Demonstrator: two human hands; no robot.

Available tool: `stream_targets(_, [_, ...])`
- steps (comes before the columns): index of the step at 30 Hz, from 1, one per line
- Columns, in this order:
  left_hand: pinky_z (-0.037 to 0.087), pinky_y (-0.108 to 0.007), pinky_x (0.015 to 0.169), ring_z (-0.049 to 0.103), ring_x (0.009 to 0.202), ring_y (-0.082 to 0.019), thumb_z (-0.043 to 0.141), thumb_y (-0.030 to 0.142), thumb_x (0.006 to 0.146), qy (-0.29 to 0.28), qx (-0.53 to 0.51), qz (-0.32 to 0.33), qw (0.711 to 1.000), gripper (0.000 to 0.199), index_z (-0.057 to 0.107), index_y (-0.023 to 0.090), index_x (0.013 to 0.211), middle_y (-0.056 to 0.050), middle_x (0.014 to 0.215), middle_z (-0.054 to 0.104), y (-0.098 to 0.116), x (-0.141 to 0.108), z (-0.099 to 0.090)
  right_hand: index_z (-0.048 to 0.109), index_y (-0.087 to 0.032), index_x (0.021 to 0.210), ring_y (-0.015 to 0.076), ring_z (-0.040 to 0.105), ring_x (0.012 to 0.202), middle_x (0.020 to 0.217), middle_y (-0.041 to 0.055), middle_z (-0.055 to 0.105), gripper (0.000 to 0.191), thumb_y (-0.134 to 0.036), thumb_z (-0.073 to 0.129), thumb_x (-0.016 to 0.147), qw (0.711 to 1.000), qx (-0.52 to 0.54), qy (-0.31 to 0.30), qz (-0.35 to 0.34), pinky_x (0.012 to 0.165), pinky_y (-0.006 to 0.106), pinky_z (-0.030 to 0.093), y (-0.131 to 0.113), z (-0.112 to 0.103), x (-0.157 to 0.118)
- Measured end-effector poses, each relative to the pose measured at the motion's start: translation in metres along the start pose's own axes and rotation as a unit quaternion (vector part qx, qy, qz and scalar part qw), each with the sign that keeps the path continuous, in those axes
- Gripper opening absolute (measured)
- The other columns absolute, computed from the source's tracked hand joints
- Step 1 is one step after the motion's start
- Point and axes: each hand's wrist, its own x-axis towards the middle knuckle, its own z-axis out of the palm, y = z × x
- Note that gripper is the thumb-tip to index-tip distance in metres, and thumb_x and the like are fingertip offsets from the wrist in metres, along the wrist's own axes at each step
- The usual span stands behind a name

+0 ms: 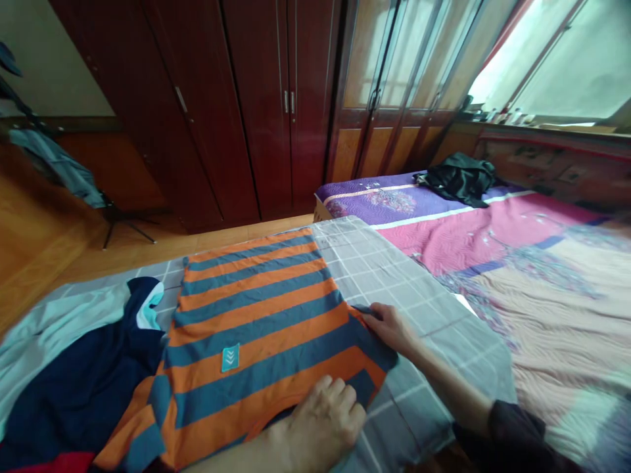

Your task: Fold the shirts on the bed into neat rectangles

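An orange and grey-blue striped shirt (251, 315) lies spread out on a grey checked cloth (394, 276), its neckline toward me. A small teal patch sits on its chest. My right hand (392, 328) pinches the edge of the sleeve at the right. Near the neckline and shoulder, my left hand (328, 417) is closed with its knuckles up on the fabric; its fingertips are hidden, so what they grip cannot be made out.
Navy and pale clothes (83, 355) lie left of the shirt. A bed (473, 230) with a patterned cover and a black garment (458, 177) stands at the right. Dark red wardrobes (266, 112) line the back, and a stand (116, 213) is at the left.
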Motion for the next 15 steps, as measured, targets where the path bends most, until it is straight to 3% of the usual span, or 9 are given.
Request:
stream_targets(4, [0.047,-0.027,0.066,0.059,0.075,-0.017,0.058,0.016,0.081,-0.014,-0.111,0.025,0.993,0.012,0.05,0.019,0.089,-0.001,0.083,0.061,-0.014,-0.001,0.011,0.051,-0.021,0.063,0.0133,0.048,0.048,0.051,-0.0019,0.052,0.033,-0.051,0.044,0.075,0.997,0.052,0.039,0.048,0.044,0.024,0.031,0.021,-0.009,0.001])
stream_targets(9, [0.047,-0.033,0.076,0.058,0.088,-0.024,0.064,0.035,0.08,-0.009,-0.076,-0.004,0.997,0.024,0.051,0.02,0.093,-0.005,0.093,0.059,-0.02,-0.012,0.029,0.057,-0.019,0.075,0.0166,0.057,0.054,0.059,0.0019,0.062,0.035,-0.052,0.045,0.075,0.991,0.084,0.058,0.087,0.045,0.025,0.039,0.024,-0.006,-0.009])
stream_targets(12, [0.046,-0.028,0.072,0.06,0.083,-0.02,0.061,0.024,0.082,-0.039,-0.105,-0.011,0.994,0.012,0.053,0.019,0.09,-0.004,0.091,0.061,-0.023,-0.012,0.017,0.061,-0.018,0.092,0.0169,0.06,0.055,0.065,0.0013,0.067,0.038,-0.05,0.051,0.074,0.992,0.097,0.025,0.08,0.047,0.025,0.042,0.012,-0.004,-0.016])
stream_targets(15, [0.041,-0.019,0.06,0.06,0.071,-0.012,0.062,0.017,0.08,-0.064,-0.218,-0.023,0.974,0.009,0.055,0.02,0.084,0.001,0.083,0.063,-0.031,-0.01,-0.007,0.065,-0.017,0.088,0.0177,0.061,0.059,0.067,0.0012,0.068,0.034,-0.044,0.059,0.069,0.993,0.096,-0.012,0.061,0.05,0.025,0.043,0.003,-0.011,-0.02])
